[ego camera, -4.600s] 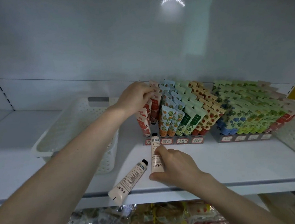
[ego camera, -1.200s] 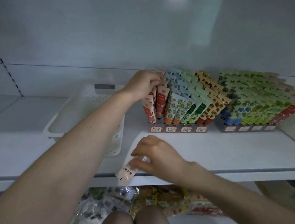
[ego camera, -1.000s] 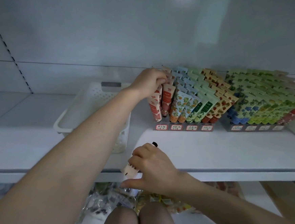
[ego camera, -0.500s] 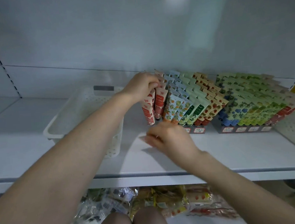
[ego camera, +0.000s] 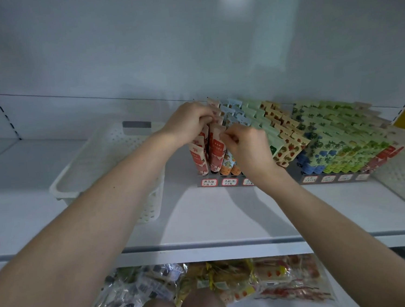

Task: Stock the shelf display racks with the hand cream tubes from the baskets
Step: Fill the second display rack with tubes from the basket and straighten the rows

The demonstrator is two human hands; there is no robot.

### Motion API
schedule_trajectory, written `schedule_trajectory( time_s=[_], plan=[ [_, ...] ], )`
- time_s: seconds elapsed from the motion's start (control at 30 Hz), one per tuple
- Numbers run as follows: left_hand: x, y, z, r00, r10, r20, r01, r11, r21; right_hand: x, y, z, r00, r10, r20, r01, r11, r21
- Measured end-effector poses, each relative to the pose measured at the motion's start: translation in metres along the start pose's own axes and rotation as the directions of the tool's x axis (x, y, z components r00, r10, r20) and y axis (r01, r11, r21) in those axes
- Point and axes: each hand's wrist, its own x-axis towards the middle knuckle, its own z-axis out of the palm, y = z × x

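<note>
White basket (ego camera: 65, 178) beside rack (ego camera: 225, 182) | left grip (ego camera: 189, 124) holds red tubes (ego camera: 217, 152) | right grip's (ego camera: 249, 147) hold unclear

Left display rack (ego camera: 219, 184), front strip: white tags with red borders, each bearing two lines of dark handwritten characters; the first tag (ego camera: 209, 182) and second tag (ego camera: 229, 181) show whole, the third tag (ego camera: 247, 181) is partly hidden behind the wrist of the right hand (ego camera: 248, 147); the strokes are too small to read. Right display rack (ego camera: 320, 180), front strip: four similar tags (ego camera: 328, 178), fainter and illegible. Red-and-cream tubes (ego camera: 217, 149) at the left rack's front: a red panel with vertical white print, unreadable. Far-right red tubes (ego camera: 385, 154): large white characters, blurred. No brand, number or price can be made out.
</note>
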Motion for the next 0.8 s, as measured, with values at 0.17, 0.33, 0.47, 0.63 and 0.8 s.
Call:
schedule_trajectory(
  time_s=[0.17, 0.33, 0.47, 0.63, 0.8],
  plan=[
    [0.001, -0.003, 0.001, 1.0, 0.014, 0.006, -0.014, 1.0, 0.014, 0.001, 0.003, 0.008, 0.999, 0.001, 0.037, 0.0, 1.0, -0.021],
    [0.003, -0.008, 0.002, 1.0, 0.008, 0.02, -0.009, 0.999, 0.042, 0.009, 0.003, 0.008, 0.991, 0.038, 0.129, -0.024, 0.993, -0.112],
    [0.003, -0.01, 0.003, 1.0, 0.002, 0.028, -0.004, 0.999, 0.049, 0.012, 0.004, 0.011, 0.981, 0.094, 0.169, -0.066, 0.984, -0.162],
    [0.004, -0.01, 0.004, 0.999, -0.019, 0.036, 0.018, 0.999, 0.033, 0.016, 0.004, 0.003, 0.973, 0.11, 0.205, -0.09, 0.99, -0.104],
    [0.003, -0.011, 0.002, 0.999, -0.009, 0.045, 0.006, 0.999, 0.051, 0.016, 0.002, -0.003, 0.985, 0.073, 0.157, -0.074, 0.997, -0.001]
  ],
)
